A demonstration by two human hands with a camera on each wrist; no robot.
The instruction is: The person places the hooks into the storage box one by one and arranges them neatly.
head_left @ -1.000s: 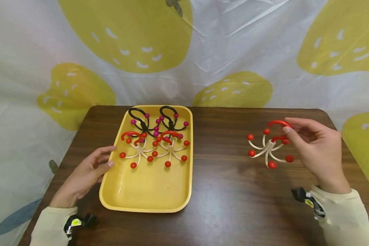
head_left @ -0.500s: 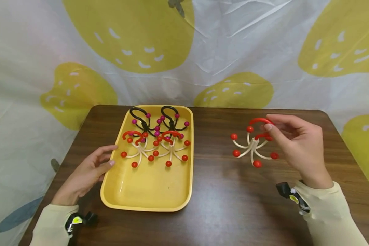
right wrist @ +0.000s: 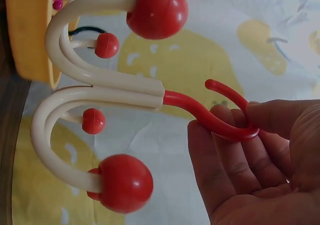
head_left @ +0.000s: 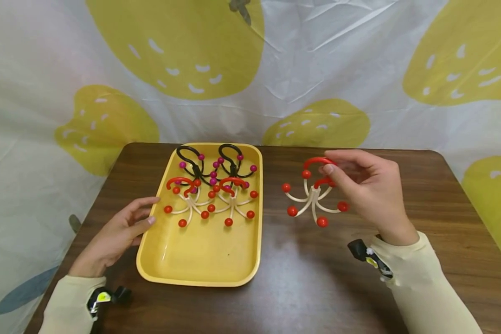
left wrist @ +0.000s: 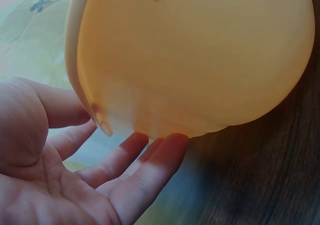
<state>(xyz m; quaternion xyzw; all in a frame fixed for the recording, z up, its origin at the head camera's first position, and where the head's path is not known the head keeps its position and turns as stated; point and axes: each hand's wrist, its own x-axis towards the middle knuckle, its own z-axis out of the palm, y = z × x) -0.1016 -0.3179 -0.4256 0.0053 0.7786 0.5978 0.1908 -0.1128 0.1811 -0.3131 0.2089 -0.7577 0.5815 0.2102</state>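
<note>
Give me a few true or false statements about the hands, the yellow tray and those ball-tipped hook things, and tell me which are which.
1. The right hand holds a cream-and-red hook by its red hook end. True.
2. That held hook lies inside the yellow tray. False: it is held to the right of the tray, above the brown table.
3. The left hand grips a black hook. False: it holds nothing; its straight fingers rest at the tray's left rim.
4. The tray holds two black hooks and two cream-and-red ones. True.
5. The black hooks have pink balls. True.
</note>
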